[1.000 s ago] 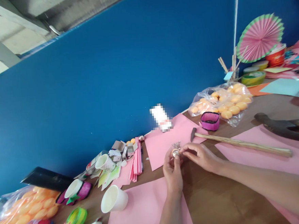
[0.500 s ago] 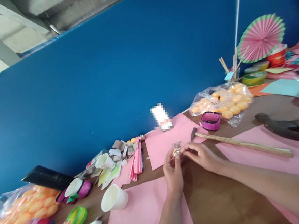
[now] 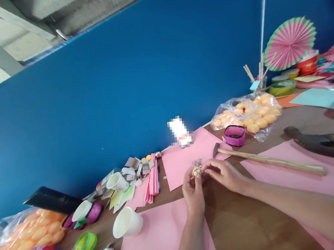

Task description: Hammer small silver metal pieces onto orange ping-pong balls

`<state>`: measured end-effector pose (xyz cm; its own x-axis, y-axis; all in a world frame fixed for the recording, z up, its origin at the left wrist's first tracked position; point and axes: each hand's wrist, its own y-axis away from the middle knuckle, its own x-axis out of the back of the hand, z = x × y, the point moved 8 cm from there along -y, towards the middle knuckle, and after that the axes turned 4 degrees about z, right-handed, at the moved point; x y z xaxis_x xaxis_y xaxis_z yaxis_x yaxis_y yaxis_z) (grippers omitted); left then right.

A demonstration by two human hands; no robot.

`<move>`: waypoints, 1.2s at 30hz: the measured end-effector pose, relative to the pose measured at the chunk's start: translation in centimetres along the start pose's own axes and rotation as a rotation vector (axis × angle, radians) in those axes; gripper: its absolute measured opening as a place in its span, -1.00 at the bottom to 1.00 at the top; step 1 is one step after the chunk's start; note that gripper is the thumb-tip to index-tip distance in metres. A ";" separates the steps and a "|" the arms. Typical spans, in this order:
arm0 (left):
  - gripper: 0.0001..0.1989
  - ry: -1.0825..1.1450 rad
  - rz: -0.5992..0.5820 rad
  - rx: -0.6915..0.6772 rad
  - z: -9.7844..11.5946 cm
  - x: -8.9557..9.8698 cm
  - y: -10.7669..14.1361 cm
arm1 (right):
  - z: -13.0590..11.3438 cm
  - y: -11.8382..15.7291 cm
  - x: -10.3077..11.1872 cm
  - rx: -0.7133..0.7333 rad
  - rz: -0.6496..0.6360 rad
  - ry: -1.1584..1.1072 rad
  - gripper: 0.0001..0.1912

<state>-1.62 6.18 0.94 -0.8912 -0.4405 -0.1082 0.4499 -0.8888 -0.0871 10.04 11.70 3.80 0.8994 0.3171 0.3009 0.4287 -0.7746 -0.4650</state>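
Over the wooden table, my left hand [image 3: 194,193] has its fingers closed round a small orange ball with a shiny silvery front [image 3: 197,171]. My right hand [image 3: 223,174] is pinched at the ball's right side. Whatever lies between its fingertips is too small to make out. Just beyond the ball is a small clear, glinting piece [image 3: 197,162], perhaps plastic; whether it is joined to the ball I cannot tell. Behind the hands lies a pink paper sheet [image 3: 181,166]. A wooden-handled hammer [image 3: 269,159] lies to the right of my right hand.
A white paper cup [image 3: 128,221] lies tilted at front left on pink paper. Bags of orange balls stand at back right [image 3: 248,115] and far left [image 3: 34,233]. A purple box [image 3: 235,135] sits near the hammer head. Another hammer [image 3: 313,139] lies far right.
Both hands keep the same hold, with the ball hardly moved. The whole view has shifted very slightly.
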 end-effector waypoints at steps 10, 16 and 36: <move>-0.54 0.053 -0.006 -0.019 -0.3 0.1 -0.2 | 0.4 0.1 -0.1 0.012 0.000 0.006 -0.86; -0.58 0.024 -0.004 -0.005 -0.4 0.0 -0.2 | 0.5 0.1 -0.1 -0.002 0.006 -0.008 -0.86; -0.62 0.003 -0.009 -0.008 0.3 0.0 0.1 | 0.0 0.0 -0.3 0.001 -0.044 -0.055 -0.90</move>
<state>-1.58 6.06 1.19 -0.8949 -0.4323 -0.1103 0.4426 -0.8916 -0.0963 9.73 11.62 3.70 0.8832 0.3799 0.2750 0.4675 -0.7587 -0.4536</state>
